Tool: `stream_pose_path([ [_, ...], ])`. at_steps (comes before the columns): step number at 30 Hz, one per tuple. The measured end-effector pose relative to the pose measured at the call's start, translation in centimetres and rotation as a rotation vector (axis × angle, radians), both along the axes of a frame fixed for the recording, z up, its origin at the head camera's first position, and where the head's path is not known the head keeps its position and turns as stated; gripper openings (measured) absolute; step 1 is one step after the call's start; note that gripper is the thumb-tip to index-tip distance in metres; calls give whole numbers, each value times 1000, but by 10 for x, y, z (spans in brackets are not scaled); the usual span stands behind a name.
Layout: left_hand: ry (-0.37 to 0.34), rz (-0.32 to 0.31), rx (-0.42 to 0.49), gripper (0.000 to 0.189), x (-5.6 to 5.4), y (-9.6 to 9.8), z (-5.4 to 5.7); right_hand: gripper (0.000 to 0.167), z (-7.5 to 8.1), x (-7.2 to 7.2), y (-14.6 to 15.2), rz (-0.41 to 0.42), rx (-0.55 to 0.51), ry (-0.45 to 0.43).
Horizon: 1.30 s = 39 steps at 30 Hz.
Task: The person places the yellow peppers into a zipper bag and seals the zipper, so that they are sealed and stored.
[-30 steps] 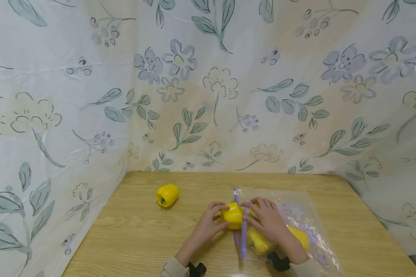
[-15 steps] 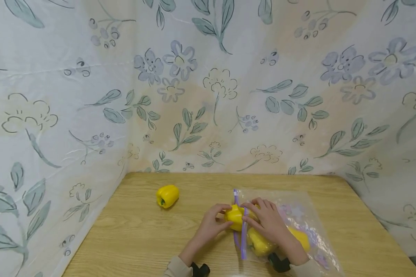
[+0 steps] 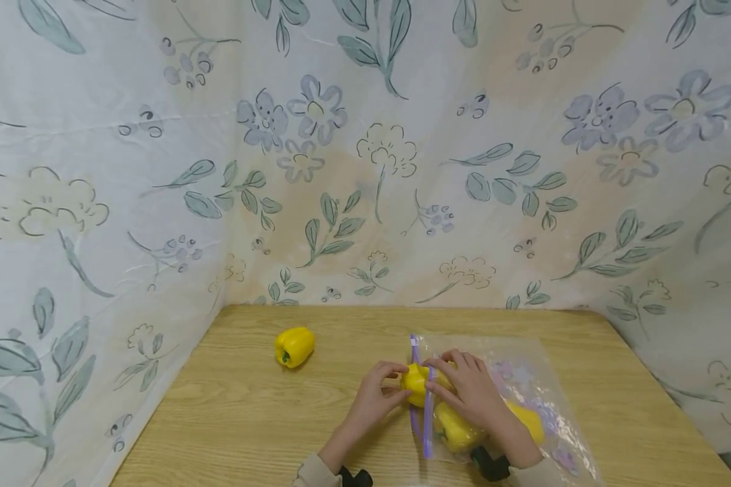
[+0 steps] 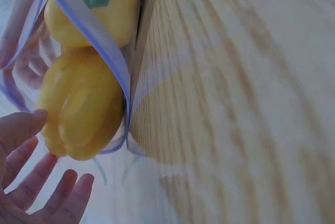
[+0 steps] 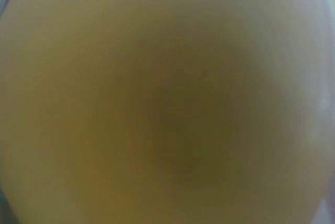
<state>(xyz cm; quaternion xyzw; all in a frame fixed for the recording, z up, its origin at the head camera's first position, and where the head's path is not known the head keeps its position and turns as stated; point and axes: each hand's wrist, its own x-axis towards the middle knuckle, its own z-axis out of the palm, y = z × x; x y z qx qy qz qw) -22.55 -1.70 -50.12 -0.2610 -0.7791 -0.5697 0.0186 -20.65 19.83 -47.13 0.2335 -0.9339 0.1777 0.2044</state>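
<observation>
A yellow bell pepper (image 3: 415,387) lies partly inside the mouth of a clear zip bag (image 3: 526,346) with purple zip strips. My left hand (image 3: 374,393) pinches its outer end, thumb and fingertips at opposite sides. In the left wrist view the bell pepper (image 4: 81,109) sits between the parted strips, against another bell pepper (image 4: 99,22) with a green stem. With thumb and fingers, my right hand (image 3: 472,387) holds the bag's upper edge over the opening. More bell peppers (image 3: 458,427) show through the plastic. Blurred yellow pepper (image 5: 167,98) fills the right wrist view.
One more yellow bell pepper (image 3: 295,347) lies on the wooden table (image 3: 237,419), left of the bag. Flower-patterned cloth (image 3: 365,169) hangs behind the table and at both sides. A black wrist device (image 3: 490,463) sits by each sleeve.
The bell pepper has slid rightward, further into the bag's mouth, with my left hand following it. My right hand keeps nearly the same place on the bag's edge.
</observation>
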Motion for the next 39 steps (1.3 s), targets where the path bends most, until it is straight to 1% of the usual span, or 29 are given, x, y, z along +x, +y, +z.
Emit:
stream_pose_path([
  [3,10,14,-26,33,3,0,4,34,0,0,0,7,-7,1],
  [5,10,11,-34,32,7,1,10,35,0,1,0,12,-13,0],
  [11,-20,-48,-13,30,21,2,36,36,1,1,-1,15,-13,2],
  [13,-34,-58,-14,29,24,2,40,36,2,1,0,14,-13,4],
  [15,-41,-63,-13,29,25,2,42,35,2,1,0,13,-13,5],
  [17,-45,-67,-5,28,25,3,40,35,2,1,0,14,-14,4],
  [19,-42,-76,10,29,24,4,35,35,1,0,0,10,-11,4],
  [25,-36,-107,39,31,11,7,7,35,0,0,-1,5,-9,-1],
  [27,-44,-128,35,32,9,7,1,35,0,0,-1,5,-10,-1],
  [30,-51,-161,18,33,8,7,-1,36,0,1,0,4,-12,1],
  [34,-50,-177,-8,35,9,7,0,36,0,0,0,3,-14,1],
  [39,-68,-196,16,36,9,8,-2,36,-2,0,0,6,-11,2],
])
